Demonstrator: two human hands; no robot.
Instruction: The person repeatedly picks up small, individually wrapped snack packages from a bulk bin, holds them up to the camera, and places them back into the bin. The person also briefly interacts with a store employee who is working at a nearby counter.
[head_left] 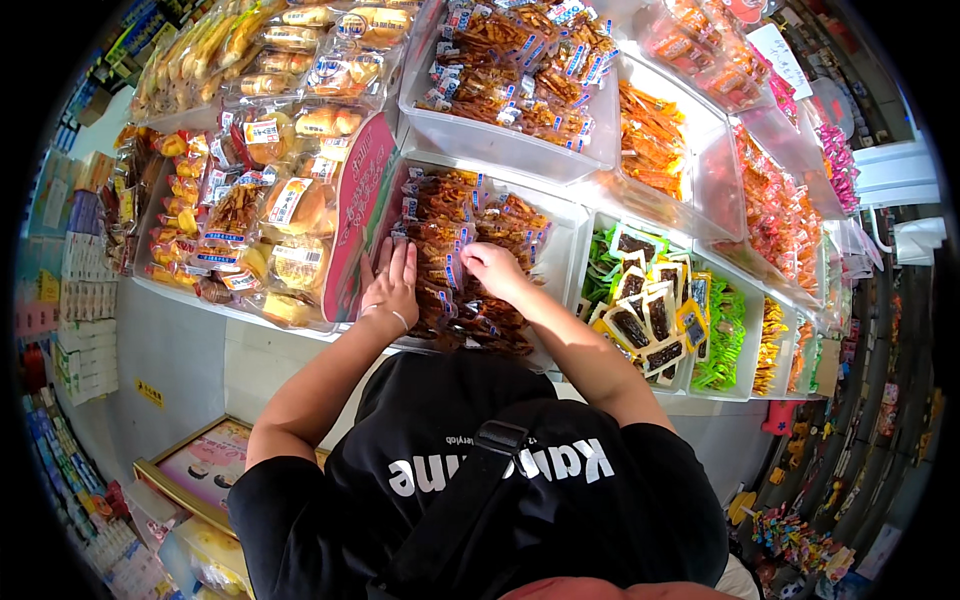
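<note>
Rows of clear snack packets (440,205) with reddish-brown food and blue-and-white labels fill a white plastic bin (565,225) in front of me. My left hand (391,283) lies along the bin's left side, its fingers stretched out against the left row of packets. A thin bracelet circles that wrist. Over the middle of the bin, my right hand (493,270) has its fingers curled together at the seam between the two rows. Whatever its fingertips may pinch is hidden. Both forearms reach up from the lower edge.
Packaged breads (290,205) sit left, behind a pink sign board (362,215). To the right are small dark-filled packets (640,310) and green-wrapped snacks (720,335). Beyond stand a taller bin (510,140) of similar packets and orange strips (650,140). Shelves line both sides.
</note>
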